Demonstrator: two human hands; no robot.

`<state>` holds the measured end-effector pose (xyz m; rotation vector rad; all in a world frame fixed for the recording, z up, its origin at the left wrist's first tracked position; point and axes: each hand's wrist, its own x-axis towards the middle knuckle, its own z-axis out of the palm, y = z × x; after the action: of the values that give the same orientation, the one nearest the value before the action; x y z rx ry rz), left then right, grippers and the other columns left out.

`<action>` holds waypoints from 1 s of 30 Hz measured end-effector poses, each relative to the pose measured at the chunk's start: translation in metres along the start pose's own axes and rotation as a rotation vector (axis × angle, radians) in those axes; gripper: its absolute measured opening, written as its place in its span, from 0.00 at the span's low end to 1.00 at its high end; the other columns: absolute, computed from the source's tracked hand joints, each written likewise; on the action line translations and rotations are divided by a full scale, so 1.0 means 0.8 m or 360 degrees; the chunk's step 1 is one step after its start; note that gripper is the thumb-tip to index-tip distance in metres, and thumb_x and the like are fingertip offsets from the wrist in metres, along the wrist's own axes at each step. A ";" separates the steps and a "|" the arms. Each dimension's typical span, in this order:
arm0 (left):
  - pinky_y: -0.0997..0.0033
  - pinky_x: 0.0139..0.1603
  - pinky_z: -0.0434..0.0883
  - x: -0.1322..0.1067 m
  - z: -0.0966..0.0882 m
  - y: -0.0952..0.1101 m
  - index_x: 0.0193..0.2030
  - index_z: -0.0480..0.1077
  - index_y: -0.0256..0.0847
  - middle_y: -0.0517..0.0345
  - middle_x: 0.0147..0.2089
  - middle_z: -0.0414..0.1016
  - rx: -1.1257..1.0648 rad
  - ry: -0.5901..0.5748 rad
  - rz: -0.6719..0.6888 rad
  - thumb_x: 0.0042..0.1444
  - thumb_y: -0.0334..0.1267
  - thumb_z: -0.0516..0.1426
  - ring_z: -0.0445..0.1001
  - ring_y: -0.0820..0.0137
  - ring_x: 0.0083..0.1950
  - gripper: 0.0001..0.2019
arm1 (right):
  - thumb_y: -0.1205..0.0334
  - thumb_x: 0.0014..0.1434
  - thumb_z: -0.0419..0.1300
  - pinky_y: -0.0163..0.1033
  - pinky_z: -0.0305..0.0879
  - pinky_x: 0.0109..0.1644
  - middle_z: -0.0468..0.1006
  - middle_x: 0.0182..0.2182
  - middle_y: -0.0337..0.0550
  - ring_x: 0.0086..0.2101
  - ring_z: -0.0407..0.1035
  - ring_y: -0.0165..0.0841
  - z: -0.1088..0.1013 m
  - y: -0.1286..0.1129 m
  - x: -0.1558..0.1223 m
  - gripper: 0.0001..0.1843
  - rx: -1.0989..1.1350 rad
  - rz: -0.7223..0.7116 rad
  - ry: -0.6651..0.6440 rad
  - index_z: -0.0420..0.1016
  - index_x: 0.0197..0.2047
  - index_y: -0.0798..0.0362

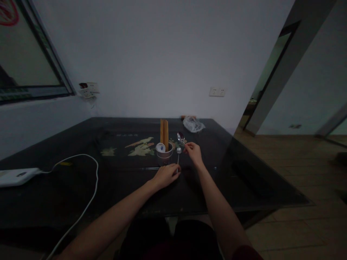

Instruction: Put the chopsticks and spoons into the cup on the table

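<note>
A metal holder (164, 159) stands on the dark table in front of me. Several wooden chopsticks (164, 134) rise out of it, and a white spoon with a blue mark (161, 147) leans at its left rim. My left hand (167, 174) is closed on the handle of a small metal spoon (179, 151), its bowl pointing away from me beside the holder. Just right of that, my right hand (193, 151) pinches a larger metal spoon (180, 137) by its handle, bowl up and tilted left. The handle's end is hidden by my fingers.
A crumpled clear plastic bag (193, 124) lies at the table's back edge by the wall. On the left are a white power strip (18, 177) and its white cable (96, 180), which loops over the front edge. A dark flat object (252, 177) lies at the right.
</note>
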<state>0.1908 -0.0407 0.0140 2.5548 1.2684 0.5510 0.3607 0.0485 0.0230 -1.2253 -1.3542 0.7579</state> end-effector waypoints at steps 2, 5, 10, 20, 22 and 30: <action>0.76 0.33 0.63 0.001 0.001 0.000 0.41 0.68 0.43 0.60 0.34 0.72 -0.0159 0.0081 -0.0026 0.58 0.38 0.52 0.70 0.72 0.34 0.07 | 0.50 0.48 0.61 0.35 0.64 0.28 0.75 0.18 0.39 0.21 0.69 0.32 0.006 -0.009 -0.005 0.14 0.0289 0.0018 -0.0156 0.67 0.27 0.52; 0.76 0.31 0.62 0.003 0.004 0.000 0.41 0.68 0.41 0.62 0.30 0.70 -0.0472 0.0179 -0.0091 0.59 0.39 0.50 0.68 0.73 0.30 0.08 | 0.50 0.47 0.63 0.36 0.66 0.31 0.76 0.18 0.39 0.22 0.70 0.32 0.013 -0.027 -0.018 0.15 0.0540 0.0037 -0.0336 0.67 0.28 0.52; 0.76 0.30 0.61 0.005 0.003 -0.002 0.38 0.67 0.38 0.62 0.27 0.68 -0.0822 0.0264 -0.0151 0.61 0.45 0.48 0.66 0.73 0.29 0.14 | 0.48 0.49 0.61 0.34 0.63 0.31 0.79 0.23 0.41 0.27 0.72 0.33 0.016 -0.052 -0.040 0.16 0.0643 0.0060 -0.0531 0.65 0.31 0.52; 0.76 0.28 0.59 0.005 -0.001 -0.001 0.31 0.66 0.37 0.63 0.23 0.63 -0.0980 0.0279 -0.0171 0.61 0.45 0.47 0.63 0.74 0.26 0.16 | 0.50 0.46 0.64 0.32 0.61 0.27 0.79 0.25 0.40 0.23 0.68 0.29 0.012 -0.063 -0.044 0.18 0.0740 0.0009 -0.0576 0.65 0.33 0.51; 0.76 0.28 0.59 0.004 -0.001 0.000 0.31 0.67 0.37 0.63 0.23 0.63 -0.0926 0.0249 -0.0146 0.61 0.44 0.47 0.63 0.75 0.26 0.15 | 0.50 0.47 0.65 0.31 0.60 0.26 0.78 0.24 0.40 0.22 0.67 0.28 0.008 -0.062 -0.041 0.17 0.0718 -0.0045 -0.0463 0.67 0.32 0.53; 0.76 0.28 0.58 0.003 -0.001 -0.002 0.30 0.68 0.38 0.63 0.24 0.66 -0.0669 0.0201 -0.0099 0.61 0.43 0.47 0.64 0.74 0.27 0.15 | 0.45 0.47 0.64 0.31 0.56 0.21 0.72 0.18 0.37 0.18 0.63 0.27 -0.005 -0.060 -0.033 0.19 0.0517 -0.0140 -0.0122 0.73 0.28 0.55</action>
<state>0.1909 -0.0381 0.0145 2.1550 1.1232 0.8740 0.3492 0.0105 0.0607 -0.8832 -1.2782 0.9287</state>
